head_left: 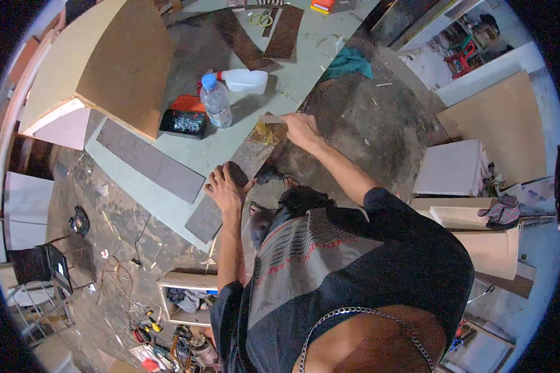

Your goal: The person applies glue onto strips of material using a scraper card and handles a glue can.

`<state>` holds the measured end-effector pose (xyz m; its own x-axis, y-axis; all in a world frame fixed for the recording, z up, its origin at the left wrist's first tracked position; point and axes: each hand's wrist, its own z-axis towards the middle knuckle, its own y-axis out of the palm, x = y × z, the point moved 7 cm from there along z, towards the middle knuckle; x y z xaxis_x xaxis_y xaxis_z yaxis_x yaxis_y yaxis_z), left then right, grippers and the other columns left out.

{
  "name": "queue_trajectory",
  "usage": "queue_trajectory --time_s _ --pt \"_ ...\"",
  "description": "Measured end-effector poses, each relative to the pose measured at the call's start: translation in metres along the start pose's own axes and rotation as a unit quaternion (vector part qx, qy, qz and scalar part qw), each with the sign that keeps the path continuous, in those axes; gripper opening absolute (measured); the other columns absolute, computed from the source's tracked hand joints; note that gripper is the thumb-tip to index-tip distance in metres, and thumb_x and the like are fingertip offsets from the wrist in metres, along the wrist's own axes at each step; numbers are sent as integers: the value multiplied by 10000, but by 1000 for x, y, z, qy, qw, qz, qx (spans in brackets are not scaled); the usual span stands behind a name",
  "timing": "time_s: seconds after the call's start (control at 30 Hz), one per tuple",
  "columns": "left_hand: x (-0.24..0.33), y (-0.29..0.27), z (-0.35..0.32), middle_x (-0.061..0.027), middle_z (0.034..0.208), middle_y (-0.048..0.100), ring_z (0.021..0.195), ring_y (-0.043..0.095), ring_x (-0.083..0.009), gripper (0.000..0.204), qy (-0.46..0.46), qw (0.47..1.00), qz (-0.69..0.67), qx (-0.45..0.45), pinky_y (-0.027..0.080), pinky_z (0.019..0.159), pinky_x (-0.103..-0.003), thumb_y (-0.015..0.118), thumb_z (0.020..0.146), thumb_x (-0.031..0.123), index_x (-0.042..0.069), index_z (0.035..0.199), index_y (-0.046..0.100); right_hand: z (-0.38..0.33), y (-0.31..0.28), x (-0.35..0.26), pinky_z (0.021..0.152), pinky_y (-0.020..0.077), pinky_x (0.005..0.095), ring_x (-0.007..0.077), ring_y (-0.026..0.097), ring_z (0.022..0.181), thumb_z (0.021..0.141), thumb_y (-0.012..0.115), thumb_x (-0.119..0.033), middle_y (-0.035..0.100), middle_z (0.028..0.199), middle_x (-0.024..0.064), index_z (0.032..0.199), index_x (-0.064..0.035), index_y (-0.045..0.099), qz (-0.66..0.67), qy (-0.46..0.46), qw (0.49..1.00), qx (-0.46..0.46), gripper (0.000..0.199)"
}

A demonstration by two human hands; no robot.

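My left hand (226, 189) lies with its fingers spread on a long grey-brown strip (204, 219) along the table's near edge. A dark rounded patch or piece (237, 174) shows between its fingers and thumb; I cannot tell which it is. Farther along the edge, my right hand (302, 130) is closed on a flat, pale, blade-like spreader (272, 119). Under the spreader, a glossy yellow-brown smear (266, 133) covers the strip's far part. Beyond my hands stand a clear bottle with a blue cap (216, 104) and a black, shiny block-shaped container (183, 124).
A white plastic bottle (246, 81) lies on the pale table (162, 153). Another grey-brown strip (149, 160) lies left, beside a large box-shaped panel (121, 62). Scissors (261, 19) and dark strips (284, 34) are at the far end. Tools and cables litter the floor.
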<state>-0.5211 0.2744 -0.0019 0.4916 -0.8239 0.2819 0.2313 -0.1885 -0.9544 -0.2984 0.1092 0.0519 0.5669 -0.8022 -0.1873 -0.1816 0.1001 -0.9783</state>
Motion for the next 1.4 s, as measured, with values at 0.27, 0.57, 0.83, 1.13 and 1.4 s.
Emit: queue_trajectory --time_s 0.27,0.57,0.83,1.13,1.4 --pt "-3 3 -1 -74 1345 498 1242 445 -308 997 4 1000 -9 18 316 1000 -536 813 569 650 126 1367 527 16 6 -34 800 515 499 367 676 939 739 664 -10 706 950 180 1016 -125 748 -6 -94 995 -23 311" --pt "-3 -2 -5 -74 1338 523 1232 457 -305 964 7 997 -35 62 318 990 -514 830 538 623 132 1329 578 18 1 -35 780 525 505 364 679 937 742 681 -23 723 937 123 1031 -202 756 -55 -245 963 -98 349" --pt "0 0 -3 -62 1359 526 1250 462 -328 957 -7 998 -34 46 330 1006 -510 827 522 656 180 1319 594 -33 32 11 767 506 490 348 683 882 678 688 -4 719 884 135 1004 -129 762 -140 -356 882 -276 357" --pt "-2 -9 -7 -176 1371 495 1258 450 -347 1297 -15 997 -23 77 312 1025 -530 734 468 835 85 1473 406 -59 -57 15 914 499 464 332 634 1112 653 628 67 705 1146 113 1143 -183 736 132 -254 947 -145 561" --pt "-21 -32 -26 -151 1396 487 1300 422 -338 1165 3 1000 2 0 289 1061 -527 758 584 782 86 1455 422 -50 -6 -25 1090 393 430 220 557 1253 766 604 -26 651 1292 -6 1220 -191 673 12 -356 927 115 488"
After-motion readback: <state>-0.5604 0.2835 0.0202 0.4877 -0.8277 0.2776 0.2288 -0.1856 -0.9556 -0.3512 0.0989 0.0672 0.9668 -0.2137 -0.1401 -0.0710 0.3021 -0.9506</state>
